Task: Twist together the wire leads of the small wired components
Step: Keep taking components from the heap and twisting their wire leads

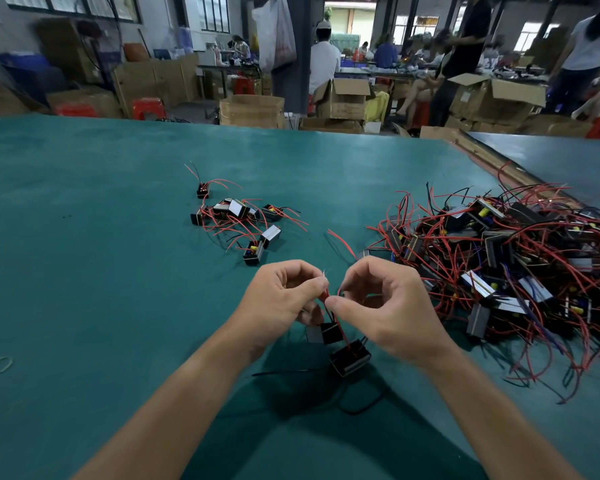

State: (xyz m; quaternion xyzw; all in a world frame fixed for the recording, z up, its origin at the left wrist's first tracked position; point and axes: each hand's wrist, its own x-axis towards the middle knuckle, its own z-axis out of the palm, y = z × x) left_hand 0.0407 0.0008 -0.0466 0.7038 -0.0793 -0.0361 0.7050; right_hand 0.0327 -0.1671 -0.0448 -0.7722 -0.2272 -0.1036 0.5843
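Observation:
Two small black wired components hang below my hands over the green table [84, 258]: one [328, 332] just under my left fingers, the other [350, 357] lower and nearer me. Their red leads [326, 295] run up between my hands, with bare ends sticking out above my left fingertips. My left hand [281, 303] pinches those leads between thumb and fingers. My right hand [385, 306] pinches the same leads from the right, thumb tip against them. A loose black lead [281, 373] trails left from the lower component.
A big tangled heap of the same components [506, 258] with red and black wires fills the right side. A smaller group [239, 220] lies ahead at the centre. A rubber band [0, 364] lies at the left. People and cardboard boxes stand beyond the far edge.

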